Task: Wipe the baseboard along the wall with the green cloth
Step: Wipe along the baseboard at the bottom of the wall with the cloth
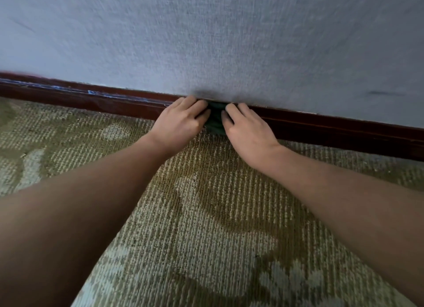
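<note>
Gripping cloth (215, 119) from both sides: L hand (181, 125) at left, R hand (247, 130) at right; prob. pinched, fingertips partly hidden. Pressed vs baseboard (321, 127), mid-scene, far edge of carpet (206, 215). Long axis left–right; equally near both hands.

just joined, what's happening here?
A person holds a bunched green cloth against the dark baseboard at the foot of the wall. The left hand grips its left end and the right hand its right end, and their fingers hide most of the cloth. Pale streaks show on the baseboard farther left. Patterned carpet lies below.
</note>
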`<action>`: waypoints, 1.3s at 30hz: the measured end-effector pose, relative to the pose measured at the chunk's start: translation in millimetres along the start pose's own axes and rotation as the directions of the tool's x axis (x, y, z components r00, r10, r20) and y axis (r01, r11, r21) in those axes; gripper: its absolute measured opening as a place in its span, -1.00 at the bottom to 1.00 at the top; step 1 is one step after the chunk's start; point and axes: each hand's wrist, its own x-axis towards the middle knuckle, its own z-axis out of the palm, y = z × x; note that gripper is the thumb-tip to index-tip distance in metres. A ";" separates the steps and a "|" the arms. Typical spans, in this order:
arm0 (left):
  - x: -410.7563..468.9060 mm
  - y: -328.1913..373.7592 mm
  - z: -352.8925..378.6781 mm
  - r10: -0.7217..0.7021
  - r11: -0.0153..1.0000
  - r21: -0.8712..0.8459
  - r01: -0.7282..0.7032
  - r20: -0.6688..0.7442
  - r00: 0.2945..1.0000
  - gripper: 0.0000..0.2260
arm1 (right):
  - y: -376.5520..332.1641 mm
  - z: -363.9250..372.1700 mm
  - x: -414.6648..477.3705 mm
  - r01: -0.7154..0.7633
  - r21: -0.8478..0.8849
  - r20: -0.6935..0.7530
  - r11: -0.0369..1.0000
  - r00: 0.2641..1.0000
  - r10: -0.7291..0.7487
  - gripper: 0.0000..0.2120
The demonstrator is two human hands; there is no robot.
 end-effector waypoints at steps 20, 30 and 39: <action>-17.1 -2.0 -4.9 -0.075 0.997 -0.017 0.077 0.064 0.995 -0.84 | -19.5 -7.1 10.6 -0.009 0.093 0.010 0.996 1.000 0.008 -0.59; 23.3 41.2 -3.2 0.053 0.999 0.013 -0.052 -0.086 0.995 -0.78 | 29.3 -4.0 -33.6 -0.104 0.028 0.024 0.994 0.994 0.103 -0.55; 27.2 45.0 -1.6 0.014 0.998 0.060 -0.013 -0.012 1.000 -0.82 | 27.6 3.6 -30.4 -0.136 0.053 0.064 0.989 0.989 0.132 -0.53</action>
